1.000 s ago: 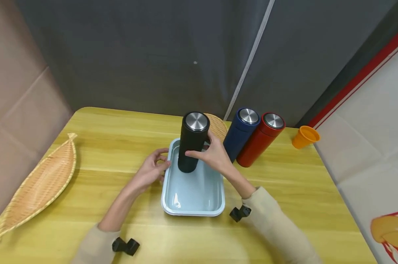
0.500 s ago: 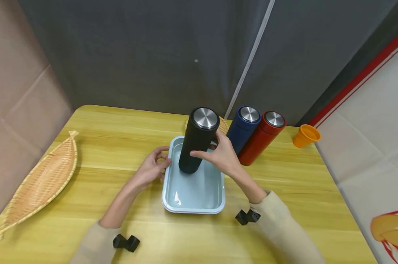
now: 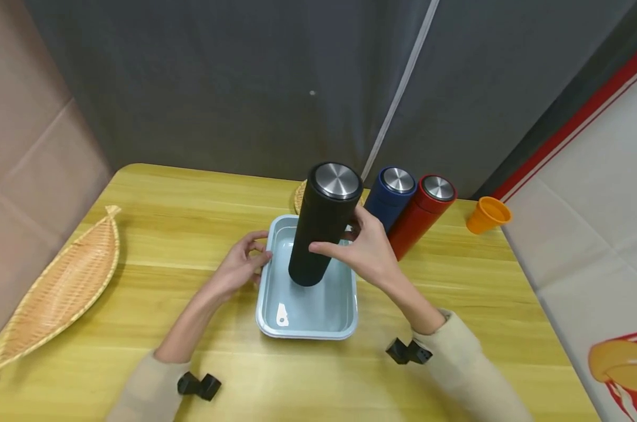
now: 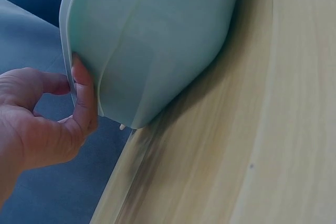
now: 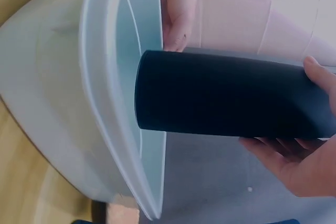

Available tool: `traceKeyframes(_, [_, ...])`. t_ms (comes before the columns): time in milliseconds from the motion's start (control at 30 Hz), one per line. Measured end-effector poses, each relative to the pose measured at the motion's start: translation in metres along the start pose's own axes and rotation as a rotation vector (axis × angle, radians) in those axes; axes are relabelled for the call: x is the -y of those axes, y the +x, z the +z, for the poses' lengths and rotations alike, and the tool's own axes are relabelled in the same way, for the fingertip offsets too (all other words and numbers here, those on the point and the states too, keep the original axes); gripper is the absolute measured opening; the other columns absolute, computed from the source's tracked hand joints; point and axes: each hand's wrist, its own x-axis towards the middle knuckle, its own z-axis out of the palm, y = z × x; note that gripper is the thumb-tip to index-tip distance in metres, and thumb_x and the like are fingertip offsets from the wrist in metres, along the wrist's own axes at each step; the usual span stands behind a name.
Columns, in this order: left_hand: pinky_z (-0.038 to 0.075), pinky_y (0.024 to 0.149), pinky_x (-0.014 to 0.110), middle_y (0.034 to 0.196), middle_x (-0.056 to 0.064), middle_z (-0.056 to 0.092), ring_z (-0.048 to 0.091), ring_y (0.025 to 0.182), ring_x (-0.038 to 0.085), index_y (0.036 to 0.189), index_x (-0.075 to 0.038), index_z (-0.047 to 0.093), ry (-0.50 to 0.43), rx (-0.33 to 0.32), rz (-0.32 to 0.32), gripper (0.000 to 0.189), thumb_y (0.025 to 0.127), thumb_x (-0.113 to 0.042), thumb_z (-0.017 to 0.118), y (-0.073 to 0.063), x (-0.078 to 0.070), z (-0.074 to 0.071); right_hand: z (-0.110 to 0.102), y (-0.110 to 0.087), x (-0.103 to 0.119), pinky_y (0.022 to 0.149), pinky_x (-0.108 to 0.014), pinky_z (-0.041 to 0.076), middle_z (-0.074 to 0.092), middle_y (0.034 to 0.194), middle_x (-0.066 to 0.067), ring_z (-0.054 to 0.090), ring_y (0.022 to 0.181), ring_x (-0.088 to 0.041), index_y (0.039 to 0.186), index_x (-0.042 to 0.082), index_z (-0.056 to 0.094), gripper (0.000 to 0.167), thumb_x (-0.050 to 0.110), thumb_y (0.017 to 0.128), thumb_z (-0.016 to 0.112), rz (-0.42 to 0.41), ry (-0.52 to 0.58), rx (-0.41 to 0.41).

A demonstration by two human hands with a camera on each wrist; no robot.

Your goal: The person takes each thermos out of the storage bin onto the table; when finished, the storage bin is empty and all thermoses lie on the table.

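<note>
A black thermos [image 3: 318, 240] with a silver lid top leans slightly over the pale blue plastic basin [image 3: 308, 334] in the head view. My right hand [image 3: 370, 249] grips its side, thumb in front and fingers behind, partly hidden. In the right wrist view the base of the thermos [image 5: 226, 95] is up at the basin's rim [image 5: 100, 51], well off its floor. My left hand [image 3: 240, 265] is at the basin's left side. The left wrist view shows that hand [image 4: 52, 108] pinching the rim between thumb and fingers.
Right of the basin stand a blue thermos [image 3: 388, 198] and a red thermos [image 3: 423, 215], close together. An orange cup [image 3: 488, 215] is near the right wall. A leaf-shaped woven basket [image 3: 62, 287] lies at the left. Behind the black thermos, a round woven piece [image 3: 299, 198] partly shows.
My right hand has raised the black thermos and carried it a little to the right, tilting it slightly. The left hand stays at the basin's rim.
</note>
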Motion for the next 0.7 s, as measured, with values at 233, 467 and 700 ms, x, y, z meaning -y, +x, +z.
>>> traceKeyframes(233, [0.054, 0.048, 0.032, 0.113, 0.026, 0.047, 0.060, 0.068, 0.022, 0.145, 0.001, 0.030, -0.011, 0.009, -0.003, 0.053, 0.096, -0.002, 0.052, -0.001, -0.001, 0.000, -0.016, -0.009, 0.008, 0.083, -0.033, 0.056, 0.062, 0.118, -0.002, 0.062, 0.099, -0.018, 0.129, 0.010, 0.056, 0.063, 0.011, 0.073, 0.085, -0.023, 0.003, -0.050])
traceKeyframes(467, [0.054, 0.048, 0.033, 0.112, 0.027, 0.048, 0.061, 0.067, 0.024, 0.145, 0.001, 0.030, -0.012, 0.005, -0.002, 0.054, 0.096, -0.001, 0.052, 0.000, -0.001, 0.002, -0.036, -0.011, 0.016, 0.083, -0.031, 0.056, 0.063, 0.118, -0.003, 0.062, 0.098, -0.018, 0.129, 0.007, 0.056, 0.062, 0.008, 0.074, 0.084, -0.014, -0.023, -0.108])
traceKeyframes(700, [0.056, 0.048, 0.035, 0.114, 0.029, 0.050, 0.062, 0.068, 0.025, 0.145, 0.000, 0.029, -0.009, 0.002, -0.011, 0.055, 0.096, -0.002, 0.052, 0.000, -0.002, 0.001, -0.054, -0.014, 0.017, 0.083, -0.027, 0.055, 0.064, 0.116, -0.005, 0.063, 0.096, -0.020, 0.129, 0.005, 0.055, 0.062, 0.008, 0.074, 0.084, 0.030, -0.040, -0.158])
